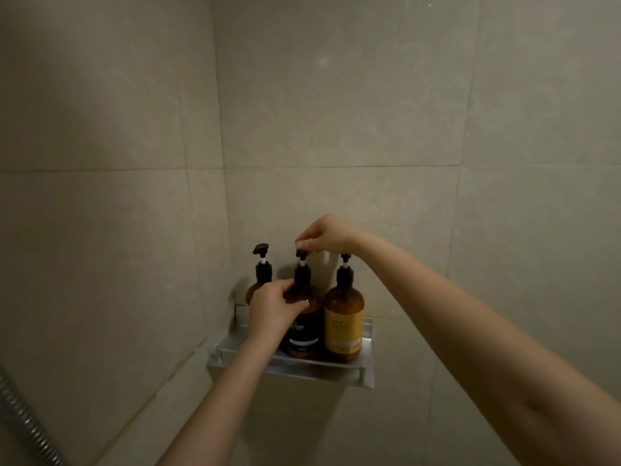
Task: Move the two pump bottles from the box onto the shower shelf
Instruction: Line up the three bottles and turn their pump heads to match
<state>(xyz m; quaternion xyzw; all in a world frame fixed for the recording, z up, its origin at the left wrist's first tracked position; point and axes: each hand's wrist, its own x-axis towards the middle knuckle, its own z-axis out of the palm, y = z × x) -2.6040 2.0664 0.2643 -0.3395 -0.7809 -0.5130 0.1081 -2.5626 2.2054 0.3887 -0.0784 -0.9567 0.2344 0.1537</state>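
Observation:
Three amber pump bottles stand upright on a metal shower shelf [336, 371] fixed in the tiled corner. The middle bottle [304, 334] carries a black label. My left hand [274, 306] grips its shoulder from the left. My right hand [324, 235] pinches the black pump head of that same bottle from above. To its right stands the bottle with a yellow label [343, 326], touching it. The third bottle [260, 280] stands at the back left, mostly hidden behind my left hand. The box is out of view.
Beige tiled walls meet in a corner [221, 163] just behind the shelf. A ribbed metal shower hose [23, 418] runs along the lower left edge. The shelf has a low front rail.

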